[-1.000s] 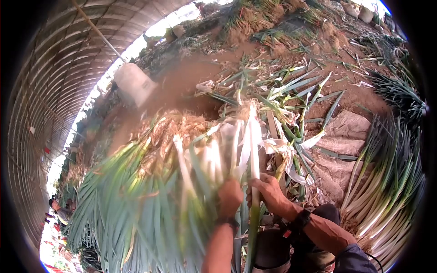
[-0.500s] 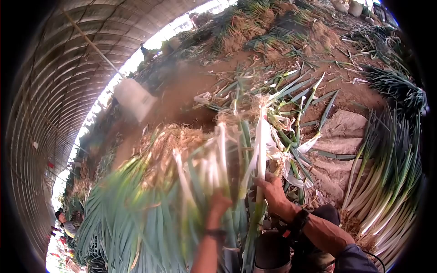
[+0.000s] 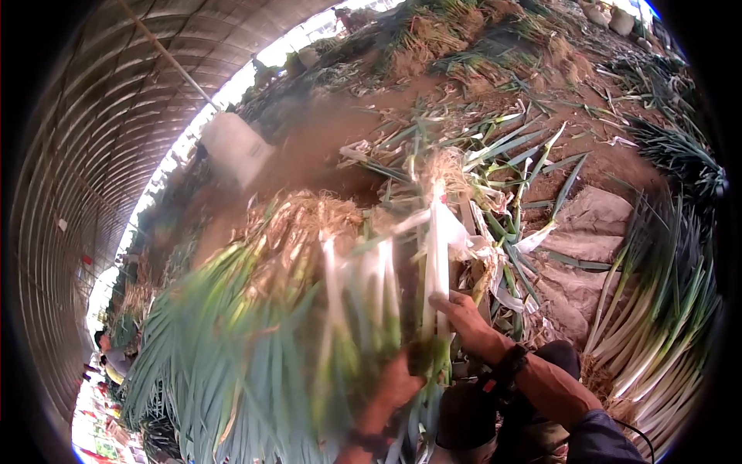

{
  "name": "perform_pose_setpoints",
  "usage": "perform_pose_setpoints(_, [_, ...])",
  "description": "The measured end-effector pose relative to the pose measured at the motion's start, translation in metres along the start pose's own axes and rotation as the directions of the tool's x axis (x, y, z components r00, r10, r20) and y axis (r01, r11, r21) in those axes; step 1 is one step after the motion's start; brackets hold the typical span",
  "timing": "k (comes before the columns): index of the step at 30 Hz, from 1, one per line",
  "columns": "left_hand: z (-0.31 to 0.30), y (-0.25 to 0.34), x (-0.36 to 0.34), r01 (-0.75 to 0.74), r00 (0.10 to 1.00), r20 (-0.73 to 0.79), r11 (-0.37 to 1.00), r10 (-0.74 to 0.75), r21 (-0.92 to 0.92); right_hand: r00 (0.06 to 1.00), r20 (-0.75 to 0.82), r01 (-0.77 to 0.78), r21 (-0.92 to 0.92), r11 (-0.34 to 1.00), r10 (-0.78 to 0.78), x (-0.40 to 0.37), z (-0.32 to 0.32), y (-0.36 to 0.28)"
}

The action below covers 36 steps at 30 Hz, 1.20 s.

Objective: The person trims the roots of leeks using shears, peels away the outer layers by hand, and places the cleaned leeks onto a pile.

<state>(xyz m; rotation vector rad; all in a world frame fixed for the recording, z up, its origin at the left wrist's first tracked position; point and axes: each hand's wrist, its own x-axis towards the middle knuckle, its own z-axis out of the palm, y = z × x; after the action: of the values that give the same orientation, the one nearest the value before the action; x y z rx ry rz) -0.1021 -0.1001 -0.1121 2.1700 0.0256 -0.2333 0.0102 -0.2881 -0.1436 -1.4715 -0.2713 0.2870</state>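
My right hand (image 3: 466, 319) is wrapped round the white stalks of some green onions (image 3: 437, 255), held upright with their roots on top. Beside it, lower and to the left, my left hand (image 3: 398, 383) is close to the green part of the stalks; its fingers are blurred and partly hidden, so its grip is unclear. A large heap of green onions (image 3: 224, 340) with tangled roots lies to the left of my hands. Loose leaves and peeled strips (image 3: 502, 232) lie just beyond my right hand.
At the right, a pile of green onions (image 3: 657, 309) lies beside brown sacking (image 3: 591, 224). More bunches (image 3: 433, 39) are on the soil farther off. A whitish container (image 3: 236, 147) is at upper left. Another person (image 3: 116, 356) is at the far left edge.
My left hand has moved right and down, closer to my right hand. The stalks in my right hand have shifted slightly left, and the view has turned a little.
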Motion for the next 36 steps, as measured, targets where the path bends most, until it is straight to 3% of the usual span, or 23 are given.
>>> perform_pose_setpoints(2, [0.005, 0.011, -0.004, 0.004, 1.000, 0.025, 0.998, -0.002, -0.061, 0.919, 0.152, 0.393, -0.423, 0.816, -0.363, -0.002, -0.006, 0.011])
perform_pose_setpoints(6, [-0.026, -0.003, 0.001, 0.015, 0.988, 0.155, 0.990, 0.007, -0.141, 0.865, 0.211, 0.503, -0.354, 0.789, -0.456, -0.005, -0.005, -0.007])
perform_pose_setpoints(7, [-0.043, 0.027, 0.000, 0.176, 0.984, 0.050, 0.975, -0.171, -0.137, 0.856, 0.197, 0.517, -0.304, 0.800, -0.478, -0.005, -0.003, -0.014])
perform_pose_setpoints(8, [-0.053, 0.018, 0.006, 0.148, 0.974, -0.208, 0.955, -0.094, 0.259, 0.847, 0.183, 0.532, -0.254, 0.808, -0.500, -0.006, -0.002, -0.022])
perform_pose_setpoints(9, [-0.061, -0.004, 0.018, 0.213, 0.918, -0.396, 0.829, 0.012, 0.517, 0.907, 0.175, 0.410, -0.170, 0.896, -0.382, -0.011, -0.001, -0.026])
perform_pose_setpoints(10, [-0.075, -0.022, 0.024, 0.228, 0.865, -0.476, 0.722, 0.157, 0.653, 0.940, 0.165, 0.316, -0.095, 0.944, -0.298, -0.011, -0.001, -0.026])
perform_pose_setpoints(12, [-0.087, -0.022, 0.041, 0.451, 0.823, -0.567, 0.573, 0.029, 0.684, 0.983, 0.142, 0.113, 0.064, 0.992, -0.121, -0.011, 0.000, -0.024])
perform_pose_setpoints(15, [-0.083, -0.045, 0.060, 0.500, 0.777, -0.629, 0.584, 0.023, 0.639, 0.991, 0.120, -0.082, 0.249, 0.965, 0.053, -0.016, 0.007, -0.044])
perform_pose_setpoints(18, [-0.081, -0.043, 0.077, 0.535, 0.803, -0.596, 0.439, 0.002, 0.722, 0.993, 0.118, -0.055, 0.236, 0.970, 0.028, -0.018, 0.011, -0.045])
perform_pose_setpoints(21, [-0.099, -0.020, 0.080, 0.556, 0.802, -0.537, 0.658, -0.262, 0.508, 0.995, 0.102, -0.009, 0.167, 0.986, -0.008, -0.017, 0.010, -0.050])
perform_pose_setpoints(24, [-0.119, -0.002, 0.072, 0.548, 0.832, -0.381, 0.705, -0.403, 0.451, 0.995, 0.099, 0.007, 0.123, 0.992, -0.019, -0.016, 0.007, -0.053])
perform_pose_setpoints(25, [-0.124, -0.014, 0.072, 0.459, 0.871, -0.379, 0.796, -0.313, 0.396, 0.995, 0.103, -0.001, 0.119, 0.993, -0.011, -0.016, 0.007, -0.050])
perform_pose_setpoints(27, [-0.134, -0.017, 0.062, 0.409, 0.890, -0.351, 0.851, -0.292, 0.329, 0.993, 0.114, -0.016, 0.109, 0.994, 0.004, -0.015, 0.006, -0.047])
perform_pose_setpoints(28, [-0.138, -0.011, 0.057, 0.383, 0.899, -0.339, 0.876, -0.279, 0.295, 0.991, 0.117, 0.057, 0.061, 0.996, -0.064, -0.014, 0.006, -0.044])
perform_pose_setpoints(29, [-0.142, -0.034, 0.057, 0.271, 0.926, -0.338, 0.919, -0.168, 0.286, 0.984, 0.120, 0.131, 0.013, 0.991, -0.132, -0.013, 0.006, -0.042])
perform_pose_setpoints(31, [-0.139, -0.007, 0.050, 0.277, 0.927, -0.346, 0.885, -0.145, 0.374, 0.906, 0.147, 0.418, -0.169, 0.892, -0.397, -0.011, 0.007, -0.031])
perform_pose_setpoints(33, [-0.126, 0.001, 0.049, 0.262, 0.926, -0.370, 0.827, -0.071, 0.497, 0.977, 0.162, 0.129, 0.074, 0.989, -0.140, -0.015, 0.010, -0.033])
perform_pose_setpoints(36, [-0.092, 0.012, 0.058, 0.229, 0.939, -0.343, 0.728, 0.008, 0.646, 0.974, 0.206, 0.065, 0.126, 0.990, -0.090, -0.018, 0.008, -0.042])
